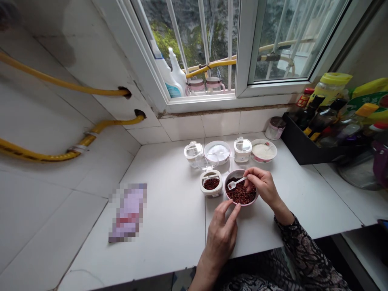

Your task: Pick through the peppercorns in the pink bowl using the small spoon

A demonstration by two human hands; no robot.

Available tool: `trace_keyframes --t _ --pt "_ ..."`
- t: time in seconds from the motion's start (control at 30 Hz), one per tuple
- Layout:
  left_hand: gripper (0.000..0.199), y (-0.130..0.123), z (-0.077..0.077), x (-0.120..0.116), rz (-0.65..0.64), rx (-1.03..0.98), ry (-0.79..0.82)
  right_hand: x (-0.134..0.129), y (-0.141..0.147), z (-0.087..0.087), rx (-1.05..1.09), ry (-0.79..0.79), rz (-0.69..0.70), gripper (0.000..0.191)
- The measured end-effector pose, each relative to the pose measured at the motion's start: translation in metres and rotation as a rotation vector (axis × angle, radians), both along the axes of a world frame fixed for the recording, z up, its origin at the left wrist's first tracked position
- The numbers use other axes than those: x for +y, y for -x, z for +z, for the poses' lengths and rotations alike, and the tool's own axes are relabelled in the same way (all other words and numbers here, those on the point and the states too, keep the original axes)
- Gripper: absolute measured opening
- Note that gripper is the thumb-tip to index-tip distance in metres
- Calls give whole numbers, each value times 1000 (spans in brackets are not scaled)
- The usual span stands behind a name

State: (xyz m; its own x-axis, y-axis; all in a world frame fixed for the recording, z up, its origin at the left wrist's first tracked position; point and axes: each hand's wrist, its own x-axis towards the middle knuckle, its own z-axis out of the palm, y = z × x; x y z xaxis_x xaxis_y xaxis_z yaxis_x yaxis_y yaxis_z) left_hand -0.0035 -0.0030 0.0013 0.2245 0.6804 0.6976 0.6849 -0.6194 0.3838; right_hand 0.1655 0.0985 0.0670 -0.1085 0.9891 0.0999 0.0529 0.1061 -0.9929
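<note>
While the right hand (262, 186) pinches the handle of a small white spoon (232, 185) between thumb and fingers, the left hand (222, 231) has its fingertips at the near rim of a bowl (246, 205). Whether these left fingers grip the rim or only touch it, I cannot tell. The spoon is over the bowl, its head near the left side, above many dark red-brown grains (245, 195). Just beside the bowl, on its left, stands an open jar (211, 193) which has similar grains inside. Behind them, there is a row on the white counter (169, 182): from left to right, a first clear-lidded jar (194, 154), a bowl of white grains (218, 151), a second clear-lidded jar (242, 150) and a bowl of cream-coloured grains (263, 151). Farther back, near the wall, a dark-topped jar (275, 128) stands beside a black box (313, 148) full of bottles. Well apart on the left lies a purple thing (129, 212), too blurred to name. Behind the counter is a window (242, 91), and two yellow pipes (91, 137) run along the left wall.
</note>
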Motion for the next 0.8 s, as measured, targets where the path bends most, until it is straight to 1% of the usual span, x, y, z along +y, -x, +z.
trace_keyframes --t 0.17,0.27,0.33,0.4,0.5,0.53,0.57,0.6,0.63,0.73,0.8 --pt "56 0 0 0 -5 1 1 1 0 2 104 20 7 16" --pt "57 0 0 0 -3 0 -3 0 5 1 99 -58 26 16" --pt "57 0 1 0 0 1 -7 -3 12 0 31 -172 25 14" --pt "58 0 1 1 2 2 -11 -6 19 -1 -114 -350 35 13" --pt "58 0 1 1 6 0 -19 -9 27 -2 -361 -667 133 18" --pt "58 0 0 1 9 -2 -21 -10 28 -2 -406 -741 162 20" --pt "59 0 0 1 11 -2 -21 -10 28 -1 -422 -783 174 21" --pt "59 0 0 1 13 -2 -18 -11 27 -1 -415 -786 163 21" --pt "60 0 0 1 14 -1 -15 -11 24 0 -392 -757 134 21" --pt "61 0 0 0 9 -1 -3 -11 13 2 -292 -574 11 16" --pt "61 0 0 0 5 -4 0 -8 5 2 -253 -451 -38 15"
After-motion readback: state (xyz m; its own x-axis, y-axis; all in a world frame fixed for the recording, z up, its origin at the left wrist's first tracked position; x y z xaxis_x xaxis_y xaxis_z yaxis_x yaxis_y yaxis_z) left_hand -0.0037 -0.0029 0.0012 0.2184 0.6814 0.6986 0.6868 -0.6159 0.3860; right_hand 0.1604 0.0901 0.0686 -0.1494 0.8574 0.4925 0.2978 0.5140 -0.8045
